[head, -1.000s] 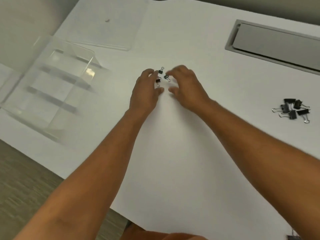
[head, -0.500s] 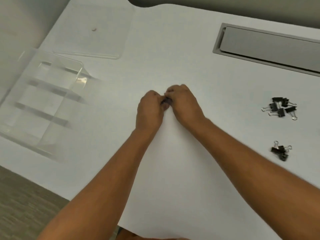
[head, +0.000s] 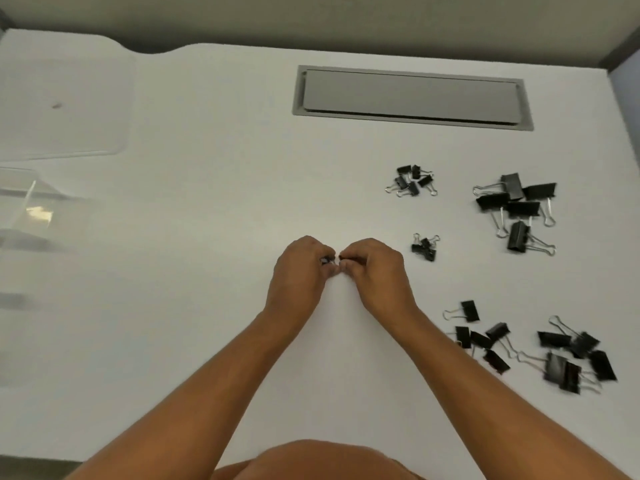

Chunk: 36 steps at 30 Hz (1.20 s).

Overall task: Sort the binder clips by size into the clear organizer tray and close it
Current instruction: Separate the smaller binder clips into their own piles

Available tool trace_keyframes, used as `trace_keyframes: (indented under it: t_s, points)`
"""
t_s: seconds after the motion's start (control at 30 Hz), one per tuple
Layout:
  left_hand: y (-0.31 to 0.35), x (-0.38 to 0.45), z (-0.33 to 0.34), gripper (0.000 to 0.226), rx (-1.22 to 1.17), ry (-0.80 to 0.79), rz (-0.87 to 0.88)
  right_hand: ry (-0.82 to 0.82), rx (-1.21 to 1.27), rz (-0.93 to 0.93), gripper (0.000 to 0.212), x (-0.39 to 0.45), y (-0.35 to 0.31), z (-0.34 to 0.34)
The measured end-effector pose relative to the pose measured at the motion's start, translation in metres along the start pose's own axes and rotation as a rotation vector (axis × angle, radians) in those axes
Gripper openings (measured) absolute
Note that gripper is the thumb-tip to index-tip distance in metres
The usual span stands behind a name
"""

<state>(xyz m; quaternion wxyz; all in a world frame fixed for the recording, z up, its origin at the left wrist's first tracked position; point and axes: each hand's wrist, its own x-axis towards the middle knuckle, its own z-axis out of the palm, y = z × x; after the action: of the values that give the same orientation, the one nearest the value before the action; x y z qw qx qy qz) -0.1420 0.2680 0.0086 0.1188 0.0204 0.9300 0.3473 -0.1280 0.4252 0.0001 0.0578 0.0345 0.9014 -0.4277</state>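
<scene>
- The left hand is held palm-down over the middle of the white table, its forearm reaching in from the lower left; the fingers are curled tightly inward, and a tiny binder clip is seen pinched at their tips.
- The right hand mirrors it — knuckles up, forearm coming from the lower right, fingers curled in a narrow pinch. Something dark is glimpsed at its fingertips, but what is held there cannot be told.
- The two hands are set just beside each other, fingertips nearly touching.
- The clear organizer tray is seen at the left edge, blurred, well apart from the hands; a flat clear lid lies beyond it.
- To the right, clips are gathered in piles: a small-clip pile, a tiny-clip pile, a large-clip pile farther right, and — nearer the person — a medium-clip pile and another large pile.
- A grey recessed hatch is set into the far side of the table.
</scene>
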Motion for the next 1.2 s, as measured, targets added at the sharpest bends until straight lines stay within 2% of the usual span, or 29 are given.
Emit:
trace_keyframes:
  t_s: [0.1, 0.2, 0.27, 0.5, 0.57, 0.63, 0.7, 0.77, 0.9, 1.0, 1.13, 1.2]
  points:
    - [-0.007, -0.005, -0.004, 0.044, 0.044, -0.096, -0.038, 0.038, 0.088, 0.077, 0.023, -0.011, 0.004, -0.008]
    - [-0.015, -0.010, -0.008, 0.054, 0.101, -0.108, -0.051, 0.008, 0.003, 0.030, 0.039, -0.017, 0.011, -0.004]
    - [-0.015, -0.009, -0.009, 0.049, 0.124, -0.094, -0.072, -0.031, -0.033, 0.017, 0.047, -0.018, 0.014, 0.002]
    - [0.004, -0.014, 0.000, 0.002, 0.102, -0.065, -0.051, 0.009, -0.037, 0.006, 0.037, -0.017, 0.006, 0.015]
    - [0.006, -0.018, 0.006, 0.009, 0.025, -0.040, -0.066, 0.027, 0.019, 0.047, 0.037, -0.020, 0.007, 0.015]
    - [0.003, -0.023, 0.009, 0.002, -0.036, -0.010, -0.081, 0.046, 0.094, 0.060, 0.037, -0.025, 0.008, 0.012]
    - [-0.002, -0.026, 0.010, 0.033, -0.093, -0.002, -0.112, 0.080, 0.179, 0.076, 0.036, -0.033, 0.009, 0.006]
    - [-0.004, -0.032, 0.010, 0.052, -0.118, -0.002, -0.112, 0.119, 0.235, 0.082, 0.036, -0.047, 0.007, 0.000]
    - [-0.002, -0.057, 0.017, 0.067, 0.015, -0.032, 0.098, 0.126, 0.212, 0.050, 0.033, -0.090, 0.011, -0.015]
    - [0.011, -0.079, 0.025, 0.063, 0.016, -0.102, 0.247, 0.142, 0.035, 0.064, 0.029, -0.131, 0.024, -0.030]
    - [0.046, -0.101, 0.056, 0.067, 0.129, -0.248, 0.496, 0.335, -0.044, 0.207, 0.025, -0.182, 0.033, -0.054]
    - [0.062, -0.106, 0.081, 0.068, 0.201, -0.233, 0.658, 0.468, -0.095, 0.237, 0.024, -0.196, 0.037, -0.064]
